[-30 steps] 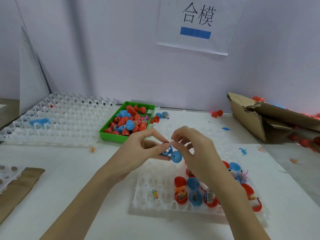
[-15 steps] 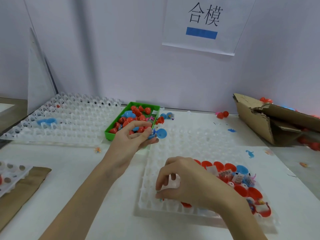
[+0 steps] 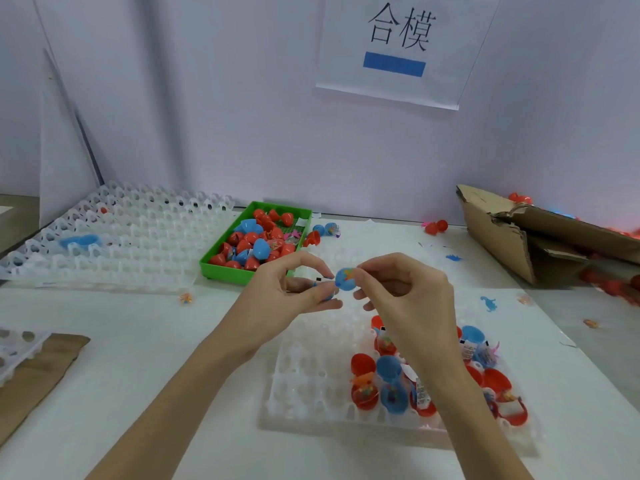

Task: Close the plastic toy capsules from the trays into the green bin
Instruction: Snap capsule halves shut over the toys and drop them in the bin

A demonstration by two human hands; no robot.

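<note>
- Left hand [image 3: 277, 299] and right hand [image 3: 405, 296] pinch an open blue plastic toy capsule [image 3: 341, 282]; its long axis seemingly runs nine-to-three.
- Green plastic bin [image 3: 221, 268] lies at eleven o'clock.

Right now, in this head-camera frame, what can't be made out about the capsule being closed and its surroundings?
- Blue capsule: whether its halves are snapped shut; fingers of the left hand and right hand cover the seam.
- Near tray: some cells hidden behind the right forearm.
- Cardboard box: cut off by the right edge; red pieces beside it are blurred.
- Toys inside tray capsules: too small to identify.
</note>
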